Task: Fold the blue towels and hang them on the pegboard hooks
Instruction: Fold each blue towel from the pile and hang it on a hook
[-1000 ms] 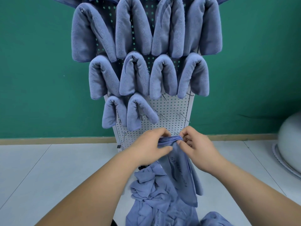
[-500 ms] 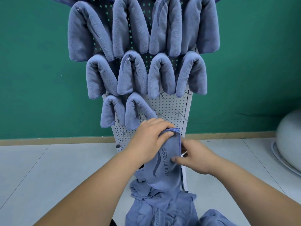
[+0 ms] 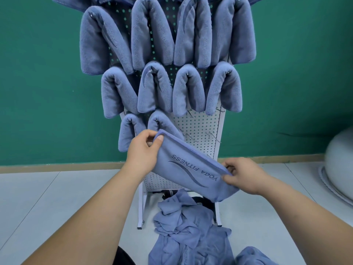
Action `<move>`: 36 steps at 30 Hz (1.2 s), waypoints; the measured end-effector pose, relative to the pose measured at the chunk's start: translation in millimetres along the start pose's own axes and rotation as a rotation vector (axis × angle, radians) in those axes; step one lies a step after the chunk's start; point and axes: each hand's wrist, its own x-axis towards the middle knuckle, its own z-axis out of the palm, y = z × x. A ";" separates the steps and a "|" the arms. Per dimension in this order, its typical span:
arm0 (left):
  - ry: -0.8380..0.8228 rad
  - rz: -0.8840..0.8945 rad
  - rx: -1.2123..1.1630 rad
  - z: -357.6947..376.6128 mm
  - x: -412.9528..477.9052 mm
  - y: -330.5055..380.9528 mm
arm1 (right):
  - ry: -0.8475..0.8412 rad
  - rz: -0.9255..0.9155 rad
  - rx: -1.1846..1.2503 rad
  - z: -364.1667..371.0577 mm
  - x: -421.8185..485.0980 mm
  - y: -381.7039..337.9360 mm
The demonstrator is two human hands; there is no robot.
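Towel (image 3: 191,169) now sideways, left hand (image 3: 142,155) and right hand (image 3: 242,175) pinching ends, ten hung towels (image 3: 152,31)

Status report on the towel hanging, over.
Folded towel pinched at its ends by left hand and right hand. Not yet hung. Bare hooks behind it, nothing blocking them.

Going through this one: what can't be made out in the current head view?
Head view, upper edge: the topmost hung towels are cut off.
Bottom edge: the loose towel pile runs out of frame; its count is unclear.
Right edge: the pale rounded object is cut off.
The folded towel hides part of the pegboard behind it.
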 end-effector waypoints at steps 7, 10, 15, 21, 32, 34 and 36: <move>0.095 -0.160 0.000 1.5 8.7 -14.4 | 0.172 -0.063 0.129 -4.2 -3.6 -12.8; 0.122 -0.166 0.009 2.3 9.5 -12.1 | 0.222 -0.093 0.085 -5.1 -4.2 -11.8; 0.079 -0.161 0.048 8.1 3.5 -7.1 | 0.332 -0.051 0.085 -7.8 -4.5 -12.9; 0.038 -0.031 0.361 10.5 -7.8 9.5 | 0.430 -0.161 0.200 -13.7 -13.9 -31.7; -0.488 0.330 0.337 34.1 -38.0 29.7 | 0.452 -0.382 0.305 -7.7 -27.7 -54.5; -0.517 0.277 0.288 39.0 -40.7 27.9 | 0.444 -0.396 0.331 -7.7 -28.0 -55.3; -0.512 0.191 0.183 39.8 -39.9 27.6 | 0.465 -0.418 0.313 -8.7 -27.5 -54.4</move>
